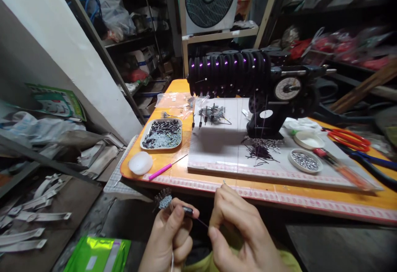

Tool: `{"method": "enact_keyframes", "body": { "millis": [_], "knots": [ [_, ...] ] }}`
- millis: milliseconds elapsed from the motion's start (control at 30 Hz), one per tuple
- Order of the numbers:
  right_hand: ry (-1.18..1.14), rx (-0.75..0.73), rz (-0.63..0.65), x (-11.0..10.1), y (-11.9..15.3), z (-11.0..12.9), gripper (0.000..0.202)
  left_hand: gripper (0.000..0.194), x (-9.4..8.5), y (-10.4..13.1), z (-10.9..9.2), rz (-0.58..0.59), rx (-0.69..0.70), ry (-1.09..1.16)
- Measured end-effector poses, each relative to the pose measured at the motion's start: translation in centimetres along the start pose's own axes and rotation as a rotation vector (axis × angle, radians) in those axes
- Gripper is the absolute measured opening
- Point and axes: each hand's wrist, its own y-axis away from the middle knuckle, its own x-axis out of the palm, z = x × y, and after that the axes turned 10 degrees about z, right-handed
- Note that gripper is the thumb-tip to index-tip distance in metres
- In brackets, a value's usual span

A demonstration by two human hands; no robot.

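The left hand (169,234) pinches a small dark cylindrical bead (187,211) between thumb and forefinger, its end turned toward the other hand, seemingly so the hole faces the thin dark thread (202,222) running out of it. A bristly grey-and-black tuft (163,200) pokes up behind the left knuckles, apparently tucked in the same grasp. The right hand (240,230) is closed in a fine pinch, fingertips together on the thread, with a slim needle-like tip (223,182) sticking up above them. Both hands sit low and close together, below the edge of the orange tabletop (310,205), wrists bent inward toward each other. On the table, a grey tray of beads (161,134) and a pink-handled tool (161,171) lie within easy reach.
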Motion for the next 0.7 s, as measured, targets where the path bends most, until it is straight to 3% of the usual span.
{"method": "enact_keyframes", "body": {
  "millis": [200, 500, 700],
  "knots": [
    [0.005, -0.002, 0.008, 0.13, 0.1, 0.15, 0.019, 0.037, -0.02, 0.26, 0.19, 0.036, 0.024, 0.015],
    [-0.003, 0.012, 0.039, 0.09, 0.7, -0.33, 0.02, 0.035, 0.1, 0.48, 0.27, -0.001, 0.086, -0.06],
    [-0.013, 0.008, 0.015, 0.41, 0.66, -0.18, 0.021, 0.033, -0.27, 0.72, 0.46, 0.04, 0.034, -0.099]
  ]
}}
